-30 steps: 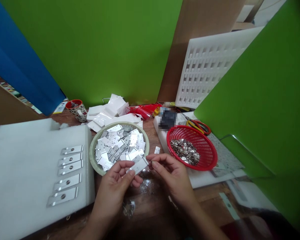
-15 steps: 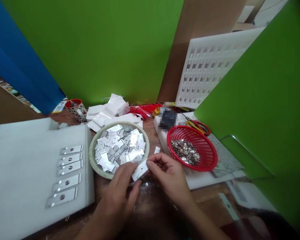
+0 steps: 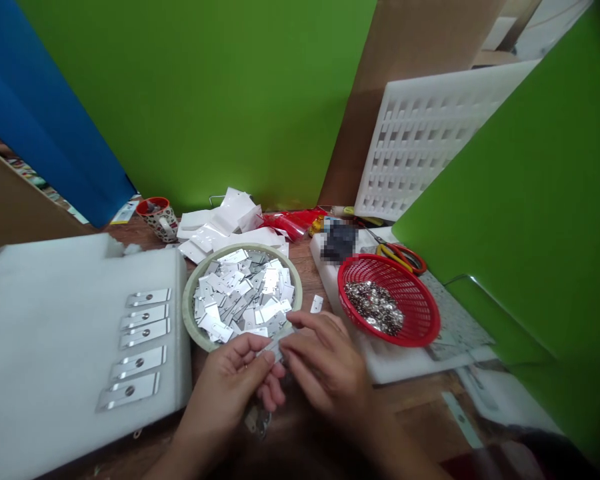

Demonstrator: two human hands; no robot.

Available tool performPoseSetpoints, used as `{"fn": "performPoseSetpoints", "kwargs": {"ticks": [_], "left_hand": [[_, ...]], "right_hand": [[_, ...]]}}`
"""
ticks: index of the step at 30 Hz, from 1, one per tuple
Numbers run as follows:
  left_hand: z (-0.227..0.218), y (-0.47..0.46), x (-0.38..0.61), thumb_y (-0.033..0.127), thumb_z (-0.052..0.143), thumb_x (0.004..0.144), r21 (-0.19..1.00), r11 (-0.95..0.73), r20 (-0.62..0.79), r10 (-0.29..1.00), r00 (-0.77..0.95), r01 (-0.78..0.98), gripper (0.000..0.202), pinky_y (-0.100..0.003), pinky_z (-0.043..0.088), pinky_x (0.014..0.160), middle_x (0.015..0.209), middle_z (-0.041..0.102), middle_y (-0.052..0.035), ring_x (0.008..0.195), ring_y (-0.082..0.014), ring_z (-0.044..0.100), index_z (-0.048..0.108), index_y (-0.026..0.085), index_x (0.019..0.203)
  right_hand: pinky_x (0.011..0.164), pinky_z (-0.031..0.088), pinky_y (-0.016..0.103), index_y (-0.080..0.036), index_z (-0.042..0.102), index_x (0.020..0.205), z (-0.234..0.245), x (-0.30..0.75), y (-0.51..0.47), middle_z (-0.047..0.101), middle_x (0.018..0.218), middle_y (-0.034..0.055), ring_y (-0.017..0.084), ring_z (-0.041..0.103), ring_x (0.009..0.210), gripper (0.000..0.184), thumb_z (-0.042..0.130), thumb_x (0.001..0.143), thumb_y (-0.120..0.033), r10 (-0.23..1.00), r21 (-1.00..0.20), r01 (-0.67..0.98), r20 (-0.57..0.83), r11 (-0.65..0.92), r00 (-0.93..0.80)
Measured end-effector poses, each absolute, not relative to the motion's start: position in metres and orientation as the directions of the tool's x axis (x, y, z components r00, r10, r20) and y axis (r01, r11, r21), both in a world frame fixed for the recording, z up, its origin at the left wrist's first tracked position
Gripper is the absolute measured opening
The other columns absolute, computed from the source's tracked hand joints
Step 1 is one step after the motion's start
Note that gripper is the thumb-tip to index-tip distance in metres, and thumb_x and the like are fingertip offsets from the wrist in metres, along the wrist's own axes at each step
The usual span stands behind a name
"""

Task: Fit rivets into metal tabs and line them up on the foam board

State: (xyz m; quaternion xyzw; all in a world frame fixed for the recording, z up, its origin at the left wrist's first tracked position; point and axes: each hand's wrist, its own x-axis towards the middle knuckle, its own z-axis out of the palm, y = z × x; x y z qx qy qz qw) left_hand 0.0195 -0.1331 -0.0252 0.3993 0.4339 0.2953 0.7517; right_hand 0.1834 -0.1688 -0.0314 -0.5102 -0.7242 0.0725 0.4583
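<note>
A thin metal plate [image 3: 274, 347] was pinched in the grip of the left hand [image 3: 230, 371], just on the near side of a pale green bowl [image 3: 189, 327] heaped with loose plates, while its right end was covered by the bent fingers of the right hand [image 3: 330, 363], and whether that grip was closed on anything could not be told. On the left, five similar plates [image 3: 155, 329] were laid in a column on a white foam block [image 3: 55, 320]; on the right, a red basket [image 3: 420, 313] was partly filled with small shiny pieces [image 3: 375, 308].
</note>
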Motion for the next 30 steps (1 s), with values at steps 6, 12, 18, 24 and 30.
{"fn": "performPoseSetpoints", "kwargs": {"ticks": [6, 12, 18, 24, 30], "left_hand": [[-0.021, -0.134, 0.017, 0.030, 0.071, 0.077, 0.799, 0.580, -0.452, 0.754, 0.477, -0.159, 0.022, -0.015, 0.043, 0.043, 0.064, 0.067, -0.0032, 0.044, -0.0073, 0.058, 0.061, 0.011, 0.076], [-0.014, -0.134, 0.007, 0.026, 0.072, 0.074, 0.739, 0.644, -0.508, 0.727, 0.462, -0.200, 0.020, -0.014, 0.041, 0.039, 0.062, 0.067, -0.0045, 0.040, -0.0067, 0.056, 0.060, 0.011, 0.074], [-0.016, -0.133, -0.004, 0.021, 0.068, 0.073, 0.656, 0.715, -0.551, 0.673, 0.493, -0.242, 0.014, -0.013, 0.041, 0.036, 0.059, 0.066, -0.0057, 0.038, -0.0068, 0.055, 0.063, 0.008, 0.073], [-0.017, -0.134, -0.014, 0.022, 0.070, 0.071, 0.637, 0.734, -0.556, 0.650, 0.518, -0.236, 0.016, -0.012, 0.032, 0.029, 0.050, 0.062, -0.0027, 0.031, -0.0058, 0.051, 0.060, 0.011, 0.064], [-0.019, -0.133, -0.022, 0.023, 0.066, 0.075, 0.611, 0.748, -0.547, 0.636, 0.545, -0.260, 0.018, -0.012, 0.029, 0.026, 0.046, 0.060, -0.0022, 0.028, -0.0052, 0.047, 0.061, 0.011, 0.062]], "right_hand": [[0.101, 0.034, 0.049, -0.016, 0.067, 0.099, -0.025, 0.190, -0.170, 0.067, 0.112, 0.0096, 0.021, 0.060, 0.103, 0.015, 0.061, 0.085, -0.014, 0.669, -0.194, 0.780, 0.657, 0.595, -0.347], [0.108, 0.026, 0.055, -0.014, 0.065, 0.114, -0.028, 0.196, -0.170, 0.062, 0.126, 0.0125, 0.027, 0.051, 0.122, 0.026, 0.054, 0.090, -0.016, 0.609, -0.001, 0.750, 0.585, 0.661, -0.536], [0.113, 0.019, 0.053, -0.011, 0.063, 0.119, -0.012, 0.189, -0.164, 0.063, 0.125, 0.0118, 0.029, 0.050, 0.123, 0.034, 0.040, 0.095, -0.015, 0.523, 0.139, 0.656, 0.493, 0.742, -0.695], [0.112, 0.024, 0.055, -0.010, 0.066, 0.112, 0.004, 0.182, -0.153, 0.066, 0.119, 0.0122, 0.030, 0.055, 0.116, 0.032, 0.043, 0.091, -0.014, 0.427, 0.183, 0.557, 0.466, 0.810, -0.775], [0.111, 0.029, 0.056, -0.009, 0.065, 0.115, 0.006, 0.178, -0.151, 0.066, 0.118, 0.0128, 0.031, 0.056, 0.115, 0.032, 0.046, 0.089, -0.015, 0.406, 0.182, 0.530, 0.457, 0.828, -0.791]]}}
